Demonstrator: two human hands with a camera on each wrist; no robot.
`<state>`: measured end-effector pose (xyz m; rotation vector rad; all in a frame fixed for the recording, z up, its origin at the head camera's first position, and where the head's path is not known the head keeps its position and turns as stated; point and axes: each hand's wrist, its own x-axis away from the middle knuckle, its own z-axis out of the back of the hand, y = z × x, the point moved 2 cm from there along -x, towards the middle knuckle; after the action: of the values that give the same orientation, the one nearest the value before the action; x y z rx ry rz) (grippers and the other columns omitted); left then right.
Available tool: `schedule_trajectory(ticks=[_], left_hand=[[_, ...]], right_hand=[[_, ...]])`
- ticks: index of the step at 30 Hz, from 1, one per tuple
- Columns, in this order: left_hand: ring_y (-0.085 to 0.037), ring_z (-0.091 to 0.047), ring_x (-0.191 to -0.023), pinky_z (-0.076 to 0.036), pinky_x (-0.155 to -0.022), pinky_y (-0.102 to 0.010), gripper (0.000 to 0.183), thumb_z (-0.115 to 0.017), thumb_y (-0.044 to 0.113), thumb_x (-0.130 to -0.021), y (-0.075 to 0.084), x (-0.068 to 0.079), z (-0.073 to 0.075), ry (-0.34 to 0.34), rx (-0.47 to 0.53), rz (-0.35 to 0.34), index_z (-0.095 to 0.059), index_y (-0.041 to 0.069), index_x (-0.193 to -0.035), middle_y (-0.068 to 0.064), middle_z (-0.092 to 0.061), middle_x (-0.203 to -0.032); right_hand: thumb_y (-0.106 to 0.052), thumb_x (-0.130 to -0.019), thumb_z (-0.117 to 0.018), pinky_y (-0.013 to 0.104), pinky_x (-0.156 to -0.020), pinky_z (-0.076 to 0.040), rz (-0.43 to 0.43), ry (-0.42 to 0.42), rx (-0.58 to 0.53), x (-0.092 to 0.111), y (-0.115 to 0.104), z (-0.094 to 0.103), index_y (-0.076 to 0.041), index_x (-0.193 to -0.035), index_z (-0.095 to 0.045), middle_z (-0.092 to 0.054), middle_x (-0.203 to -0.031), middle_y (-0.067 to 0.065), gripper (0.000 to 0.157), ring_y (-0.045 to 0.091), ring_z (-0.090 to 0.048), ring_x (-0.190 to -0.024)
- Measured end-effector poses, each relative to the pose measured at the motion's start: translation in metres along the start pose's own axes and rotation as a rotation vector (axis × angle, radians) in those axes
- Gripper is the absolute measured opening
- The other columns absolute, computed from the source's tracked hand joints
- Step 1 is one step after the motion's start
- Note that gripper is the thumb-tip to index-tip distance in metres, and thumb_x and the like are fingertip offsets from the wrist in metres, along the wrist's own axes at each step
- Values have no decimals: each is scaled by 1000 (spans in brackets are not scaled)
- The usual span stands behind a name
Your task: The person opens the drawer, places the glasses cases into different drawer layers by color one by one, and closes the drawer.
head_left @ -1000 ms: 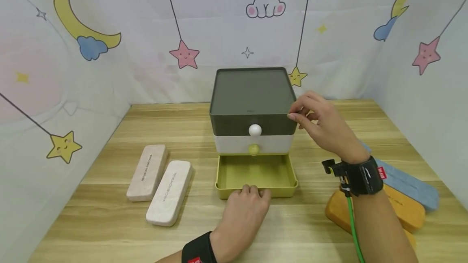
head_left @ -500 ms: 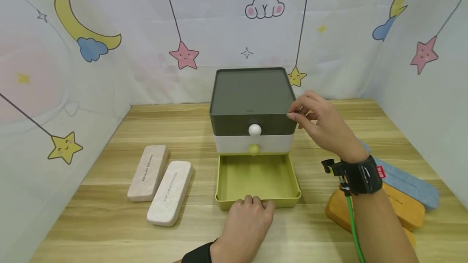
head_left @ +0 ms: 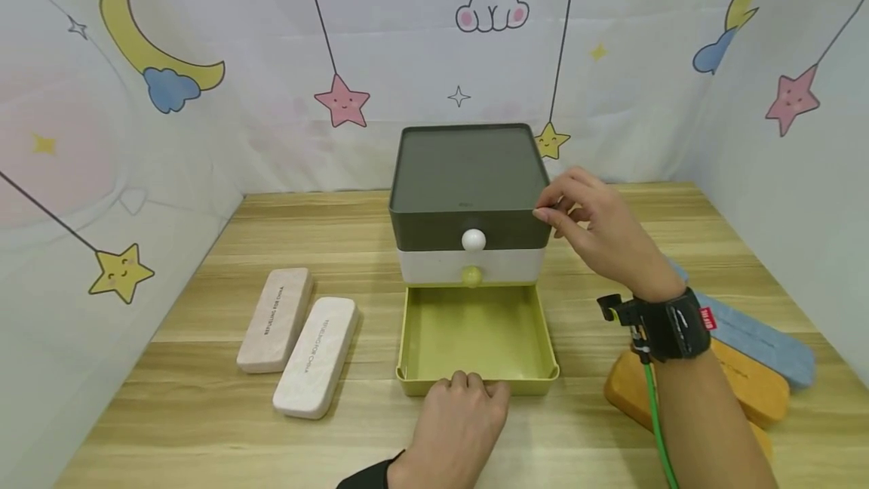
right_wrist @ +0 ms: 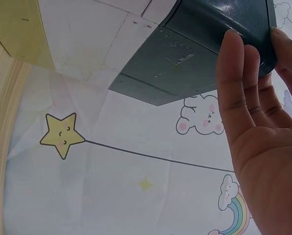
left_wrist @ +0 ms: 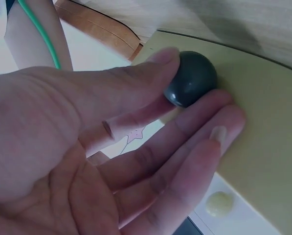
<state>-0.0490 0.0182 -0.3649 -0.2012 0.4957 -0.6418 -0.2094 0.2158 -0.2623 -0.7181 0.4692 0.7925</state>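
A small three-tier drawer box (head_left: 468, 168) stands on the table, with a dark green top tier, a white middle tier and a yellow-green bottom drawer (head_left: 475, 330). That bottom drawer is pulled out, and its inside holds nothing. My left hand (head_left: 451, 436) is at its front; in the left wrist view, thumb and fingers pinch the round dark green knob (left_wrist: 197, 78), which is hidden in the head view. At the box's upper right front corner, my right hand (head_left: 600, 236) holds the dark green edge between thumb and fingers, as the right wrist view also shows.
Two pale oblong cases (head_left: 274, 319) lie side by side left of the box. On the right, partly under my right forearm, are a blue case (head_left: 760, 342) and orange cases (head_left: 750, 383). A printed cloth (head_left: 271, 134) stands behind the table.
The bottom drawer has slid further out toward me, with my left hand drawing back along with it. My right hand keeps its place at the box's corner.
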Motion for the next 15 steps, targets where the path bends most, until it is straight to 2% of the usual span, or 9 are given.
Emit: schedule_trajectory(ticks=[11,15], left_hand=[[-11,-42,-45,-31,-37,-21,24,-70,10,-71,2,4,0,15,-28,2,-48,17,-65,2,-45,-51],[-10,-43,-46,-30,-37,-21,20,-70,11,-71,2,5,1,-4,-27,-6,-52,17,-68,2,-48,-52]], right_hand=[[-6,-91,-65,21,-58,-48,-7,0,11,1,1,-1,-12,-96,-63,-52,-94,-5,8,6,-52,-79],[-6,-91,-65,21,-58,-48,-7,7,12,0,1,-1,-12,-96,-63,-52,-94,-5,8,6,-52,-78]])
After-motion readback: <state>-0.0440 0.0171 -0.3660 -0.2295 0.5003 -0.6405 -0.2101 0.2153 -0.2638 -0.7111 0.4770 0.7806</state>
